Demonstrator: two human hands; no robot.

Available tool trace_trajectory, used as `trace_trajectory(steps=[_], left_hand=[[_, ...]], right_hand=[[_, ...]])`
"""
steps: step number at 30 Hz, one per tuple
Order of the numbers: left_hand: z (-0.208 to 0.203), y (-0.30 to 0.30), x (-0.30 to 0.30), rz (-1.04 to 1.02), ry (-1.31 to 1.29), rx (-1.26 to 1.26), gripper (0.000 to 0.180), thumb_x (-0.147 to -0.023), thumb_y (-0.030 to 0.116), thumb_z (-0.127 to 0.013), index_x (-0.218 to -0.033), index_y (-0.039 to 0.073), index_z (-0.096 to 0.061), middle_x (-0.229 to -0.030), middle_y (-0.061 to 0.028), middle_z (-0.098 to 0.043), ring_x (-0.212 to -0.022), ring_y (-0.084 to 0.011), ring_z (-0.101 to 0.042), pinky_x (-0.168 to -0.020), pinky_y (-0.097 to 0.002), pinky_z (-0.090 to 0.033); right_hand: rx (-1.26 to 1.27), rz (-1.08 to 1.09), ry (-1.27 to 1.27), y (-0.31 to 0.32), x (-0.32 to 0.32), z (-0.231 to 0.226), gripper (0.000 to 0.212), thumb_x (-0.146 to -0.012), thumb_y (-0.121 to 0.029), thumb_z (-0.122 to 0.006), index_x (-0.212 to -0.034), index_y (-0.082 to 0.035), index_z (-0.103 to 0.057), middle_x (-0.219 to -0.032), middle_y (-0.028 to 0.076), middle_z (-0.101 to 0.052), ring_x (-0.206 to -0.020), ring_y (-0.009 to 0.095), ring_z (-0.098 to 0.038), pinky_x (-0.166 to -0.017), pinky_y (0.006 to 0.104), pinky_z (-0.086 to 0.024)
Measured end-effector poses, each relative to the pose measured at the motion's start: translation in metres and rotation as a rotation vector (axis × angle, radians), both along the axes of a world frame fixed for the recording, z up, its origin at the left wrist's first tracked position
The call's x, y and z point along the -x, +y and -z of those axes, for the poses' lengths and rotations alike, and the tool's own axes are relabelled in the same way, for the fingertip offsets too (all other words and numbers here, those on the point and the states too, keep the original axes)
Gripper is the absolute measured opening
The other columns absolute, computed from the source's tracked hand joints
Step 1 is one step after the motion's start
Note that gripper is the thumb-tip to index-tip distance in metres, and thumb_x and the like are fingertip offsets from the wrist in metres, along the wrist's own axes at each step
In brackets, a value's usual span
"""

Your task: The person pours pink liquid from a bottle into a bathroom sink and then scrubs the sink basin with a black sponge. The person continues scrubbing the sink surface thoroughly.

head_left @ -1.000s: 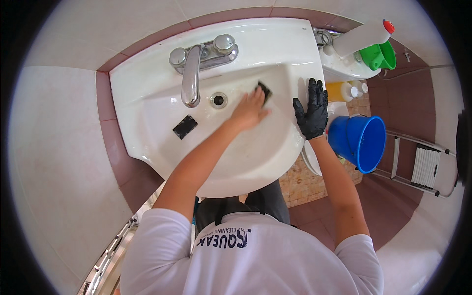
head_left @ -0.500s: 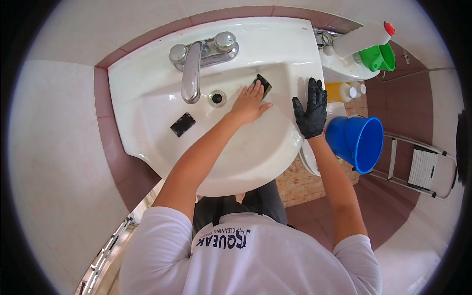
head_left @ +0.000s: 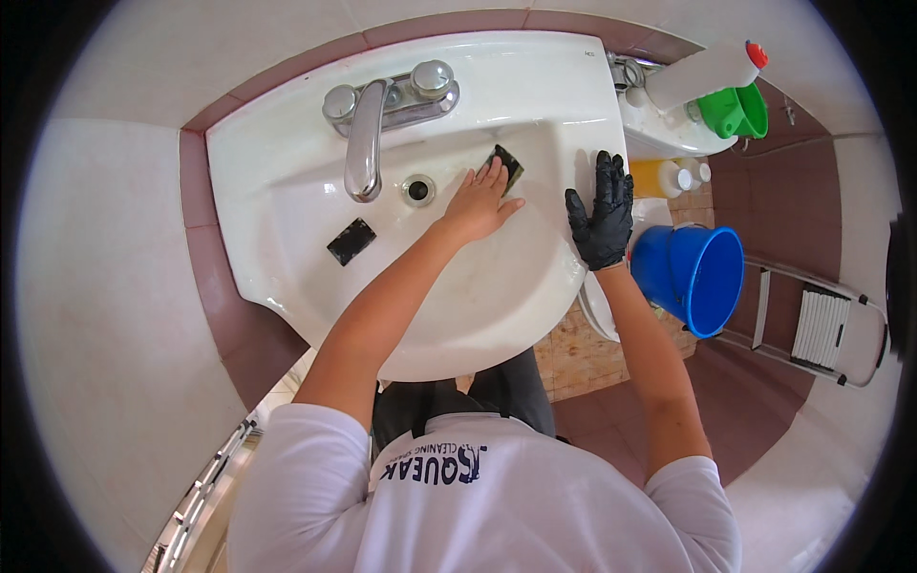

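My bare left hand (head_left: 480, 205) lies inside the white washbasin (head_left: 449, 320), right of the drain. Its fingers are stretched out, their tips resting on a black scouring pad (head_left: 511, 163) against the basin's back right wall, and the thumb stands apart. Under the fingertips, part of the pad is hidden. A second black scouring pad (head_left: 351, 242) lies flat on the left of the bowl, with pale foam specks on it. My right hand (head_left: 603, 219), in a black glove, rests open on the basin's right rim, fingers pointing away from me and thumb spread to the left.
A chrome tap (head_left: 367, 143) juts over the bowl beside the drain (head_left: 418, 190). To the right stand a blue bucket (head_left: 714, 282), yellow bottles (head_left: 659, 179), a white bottle with a red cap (head_left: 702, 76), a green scoop (head_left: 740, 113) and a folding step stool (head_left: 821, 327).
The view has shifted very slightly. Both hands and both pads keep nearly the same places on the basin.
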State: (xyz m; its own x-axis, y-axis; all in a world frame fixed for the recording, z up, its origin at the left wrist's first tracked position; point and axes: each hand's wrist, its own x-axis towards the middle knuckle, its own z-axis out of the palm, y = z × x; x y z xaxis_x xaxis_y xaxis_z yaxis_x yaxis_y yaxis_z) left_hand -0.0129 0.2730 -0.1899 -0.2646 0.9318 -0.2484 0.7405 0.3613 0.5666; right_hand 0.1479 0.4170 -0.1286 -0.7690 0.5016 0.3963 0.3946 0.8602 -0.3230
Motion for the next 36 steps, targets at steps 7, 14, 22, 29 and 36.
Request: trace_trajectory(steps=[7, 14, 22, 29, 36], left_hand=[[-0.015, -0.082, -0.049, 0.174, -0.187, 0.136, 0.072, -0.095, 0.047, -0.037, -0.139, -0.008, -0.028, -0.148, -0.0241, -0.024, -0.137, -0.0335, -0.025, -0.112, -0.0483, -0.017], [0.005, -0.005, 0.005, -0.009, 0.076, -0.032, 0.069, -0.094, 0.045, -0.040, -0.136, -0.010, -0.032, -0.146, -0.0263, -0.026, -0.135, -0.0357, -0.029, -0.112, -0.0477, -0.017], [0.001, -0.036, -0.035, 0.144, 0.045, 0.075, 0.079, -0.093, 0.055, -0.037, -0.140, -0.008, -0.026, -0.149, -0.0232, -0.021, -0.139, -0.0325, -0.022, -0.114, -0.0433, -0.014], [-0.009, -0.019, -0.031, 0.187, 0.082, 0.169, 0.081, -0.092, 0.057, -0.036, -0.140, -0.007, -0.028, -0.149, -0.0232, -0.021, -0.138, -0.0329, -0.024, -0.114, -0.0422, -0.015], [0.003, -0.010, -0.007, 0.040, 0.084, 0.061, 0.077, -0.093, 0.052, -0.039, -0.139, -0.008, -0.028, -0.149, -0.0233, -0.021, -0.138, -0.0333, -0.023, -0.113, -0.0445, -0.017]], right_hand=[[0.030, 0.022, -0.021, 0.001, -0.005, -0.001, 0.069, -0.082, -0.030, -0.065, -0.138, -0.001, -0.036, -0.137, 0.021, -0.042, -0.130, 0.039, -0.036, -0.107, 0.0503, -0.026], [0.009, -0.003, -0.020, -0.002, 0.003, -0.005, 0.069, -0.082, -0.030, -0.065, -0.138, -0.002, -0.037, -0.137, 0.020, -0.043, -0.130, 0.040, -0.037, -0.107, 0.0496, -0.026], [0.011, 0.009, -0.023, 0.000, -0.007, 0.001, 0.069, -0.082, -0.030, -0.065, -0.138, -0.001, -0.036, -0.138, 0.019, -0.042, -0.130, 0.039, -0.035, -0.107, 0.0511, -0.026], [0.017, 0.005, -0.031, 0.006, -0.005, 0.002, 0.070, -0.083, -0.031, -0.064, -0.139, -0.002, -0.034, -0.139, 0.019, -0.042, -0.131, 0.039, -0.035, -0.108, 0.0507, -0.024], [-0.021, -0.001, -0.051, 0.001, -0.001, -0.001, 0.071, -0.083, -0.031, -0.064, -0.140, -0.002, -0.033, -0.140, 0.019, -0.041, -0.131, 0.040, -0.034, -0.107, 0.0508, -0.025]])
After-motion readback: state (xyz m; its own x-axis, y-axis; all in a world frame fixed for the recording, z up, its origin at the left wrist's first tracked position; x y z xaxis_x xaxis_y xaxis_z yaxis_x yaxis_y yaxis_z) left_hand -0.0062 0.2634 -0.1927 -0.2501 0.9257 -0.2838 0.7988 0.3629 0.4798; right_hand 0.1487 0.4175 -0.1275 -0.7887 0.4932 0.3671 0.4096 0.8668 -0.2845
